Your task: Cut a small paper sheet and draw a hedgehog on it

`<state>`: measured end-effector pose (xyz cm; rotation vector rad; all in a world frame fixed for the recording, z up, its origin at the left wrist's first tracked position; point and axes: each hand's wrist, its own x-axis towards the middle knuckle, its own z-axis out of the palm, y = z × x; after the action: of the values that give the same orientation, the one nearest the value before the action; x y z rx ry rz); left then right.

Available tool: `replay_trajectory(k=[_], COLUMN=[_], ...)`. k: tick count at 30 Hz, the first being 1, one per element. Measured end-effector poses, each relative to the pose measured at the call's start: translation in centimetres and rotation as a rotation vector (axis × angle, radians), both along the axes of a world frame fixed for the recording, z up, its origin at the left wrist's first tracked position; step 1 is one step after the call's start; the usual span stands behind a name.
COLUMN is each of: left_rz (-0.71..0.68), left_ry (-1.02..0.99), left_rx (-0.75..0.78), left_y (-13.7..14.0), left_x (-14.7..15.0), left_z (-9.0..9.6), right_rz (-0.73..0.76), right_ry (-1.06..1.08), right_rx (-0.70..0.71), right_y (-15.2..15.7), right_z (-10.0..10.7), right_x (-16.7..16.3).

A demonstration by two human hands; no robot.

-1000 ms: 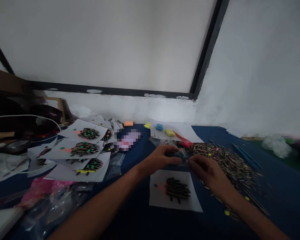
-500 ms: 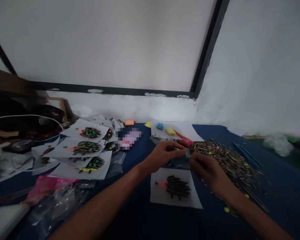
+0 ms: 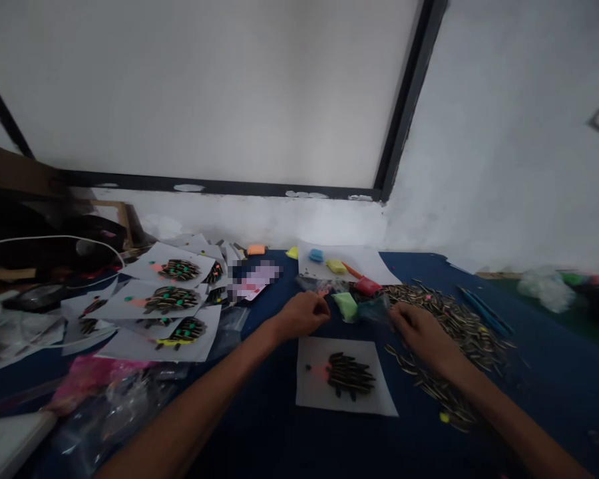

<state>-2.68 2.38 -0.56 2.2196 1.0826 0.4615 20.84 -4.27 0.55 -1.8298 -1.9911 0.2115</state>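
While the right hand [image 3: 420,332] pinches the edge of a small clear bag [image 3: 376,309] between thumb and fingers, the left hand [image 3: 298,315] is positioned to the left with fingers curled and thumb near the index finger; whether it grips anything cannot be determined. The clear bag extends leftward from the right fingers, just beside a pale green packet [image 3: 347,307], beyond the far edge of a white sheet [image 3: 312,394]. The sheet lies flat on the blue worktop [image 3: 267,412] and carries a hedgehog figure [image 3: 350,374] faced with dark striped seeds. The main seed pile [image 3: 459,326] lies to the right, partly behind the right hand.

Compared with half a second earlier, the hands are farther apart: the left hand has moved away from the bag, and the pale green packet is exposed.

The bag's contents are blurred. Both forearms are cut off by the lower frame edge; a pixelated patch covers part of a pinkish item [image 3: 259,282].
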Motion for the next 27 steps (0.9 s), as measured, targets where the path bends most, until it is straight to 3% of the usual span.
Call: replay_trajectory(k=[4, 8, 14, 23, 27], left_rz=[-0.070, -0.045, -0.058, -0.023, -0.051], left_ry=[0.199, 0.275, 0.237, 0.188, 0.188], left_rx=[0.001, -0.003, -0.014, -0.091, -0.120], left_y=[-0.3, -0.8, -0.9, -0.6, -0.6], left_x=[-1.2, -2.1, -2.6, -2.7, -2.7], left_z=[0.1, 0.2, -0.5, -0.9, -0.6], right_rz=[-0.080, -0.134, -0.169, -0.188, -0.034], right_ry=[-0.117, -0.207, -0.403, -0.503, -0.433], right_rx=[0.033, 0.029, 0.125, 0.164, 0.114], right_y=[0.4, 0.1, -0.8, -1.2, -1.5], right_z=[-0.4, -0.4, 0.1, 0.2, 0.6], right_x=[0.9, 1.0, -0.3, -0.7, -0.9])
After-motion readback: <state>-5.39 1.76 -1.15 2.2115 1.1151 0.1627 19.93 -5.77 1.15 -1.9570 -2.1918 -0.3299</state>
